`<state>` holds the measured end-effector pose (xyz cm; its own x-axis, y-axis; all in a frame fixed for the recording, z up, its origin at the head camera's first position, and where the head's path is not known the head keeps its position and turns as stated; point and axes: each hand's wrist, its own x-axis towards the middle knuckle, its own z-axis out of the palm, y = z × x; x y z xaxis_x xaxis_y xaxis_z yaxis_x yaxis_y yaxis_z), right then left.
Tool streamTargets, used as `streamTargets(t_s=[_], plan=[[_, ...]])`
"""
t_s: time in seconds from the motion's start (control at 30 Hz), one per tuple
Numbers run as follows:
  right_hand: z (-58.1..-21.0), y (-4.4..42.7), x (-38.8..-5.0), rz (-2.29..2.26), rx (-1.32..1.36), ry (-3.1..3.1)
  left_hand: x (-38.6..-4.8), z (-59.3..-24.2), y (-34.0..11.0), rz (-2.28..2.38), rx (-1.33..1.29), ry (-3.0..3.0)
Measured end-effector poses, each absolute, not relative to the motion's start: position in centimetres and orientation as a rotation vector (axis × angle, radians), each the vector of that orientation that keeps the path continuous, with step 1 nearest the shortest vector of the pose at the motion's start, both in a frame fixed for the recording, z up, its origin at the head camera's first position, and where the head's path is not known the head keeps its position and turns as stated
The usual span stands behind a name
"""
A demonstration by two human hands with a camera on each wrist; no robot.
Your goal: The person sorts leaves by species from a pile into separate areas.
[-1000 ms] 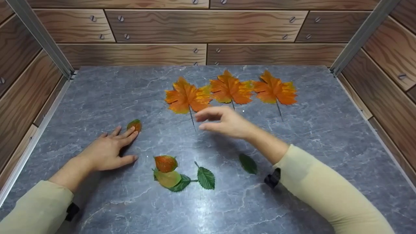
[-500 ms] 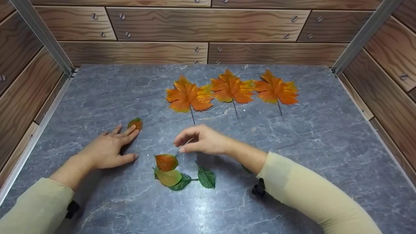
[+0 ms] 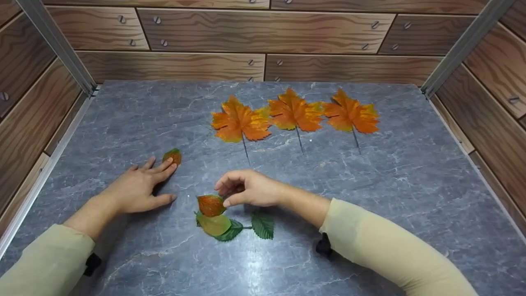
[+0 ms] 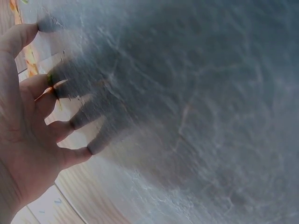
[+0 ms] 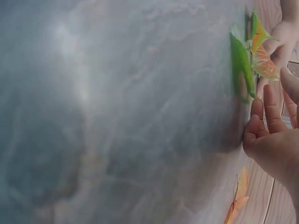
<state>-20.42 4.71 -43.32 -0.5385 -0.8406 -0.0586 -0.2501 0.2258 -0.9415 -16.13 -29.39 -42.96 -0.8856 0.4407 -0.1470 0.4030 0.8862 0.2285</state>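
Observation:
In the head view, my left hand (image 3: pixel 135 189) lies with spread fingers on the table, its fingertips resting on a small orange-and-green leaf (image 3: pixel 174 154). My right hand (image 3: pixel 257 188) hovers at the cluster in the middle, fingers loosely bent. Its thumb tip comes right up to the edge of a red-orange leaf (image 3: pixel 210 206); whether they touch I cannot tell. Under that leaf lie a yellow-green leaf (image 3: pixel 215 225) and dark green toothed leaves (image 3: pixel 262 226) on a stem. The right wrist view shows the red-orange leaf (image 5: pixel 265 67) with no finger curled round it.
Three orange maple leaves with thin stems, left (image 3: pixel 240 121), middle (image 3: pixel 295 111) and right (image 3: pixel 351 113), lie in a row at the back of the grey marbled table (image 3: pixel 390 197). Wood-patterned walls (image 3: pixel 263 33) and metal corner posts (image 3: pixel 456 49) enclose it.
My right hand has come down from beside the left maple leaf's stem to the red-orange leaf. Its forearm now hides the single dark green leaf. My left hand has stayed put.

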Motion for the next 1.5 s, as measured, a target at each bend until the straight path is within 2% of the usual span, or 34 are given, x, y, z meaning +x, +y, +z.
streamTargets(t_s=[0.93,1.5], plan=[[-44.14,3.76,-19.70,-1.158,-0.979,2.114,-16.18,-43.07,-29.53,0.286,0.646,2.859],[-43.75,4.59,-20.09,-1.349,-0.903,1.958,-16.26,-43.14,-29.63,0.283,0.652,2.857]])
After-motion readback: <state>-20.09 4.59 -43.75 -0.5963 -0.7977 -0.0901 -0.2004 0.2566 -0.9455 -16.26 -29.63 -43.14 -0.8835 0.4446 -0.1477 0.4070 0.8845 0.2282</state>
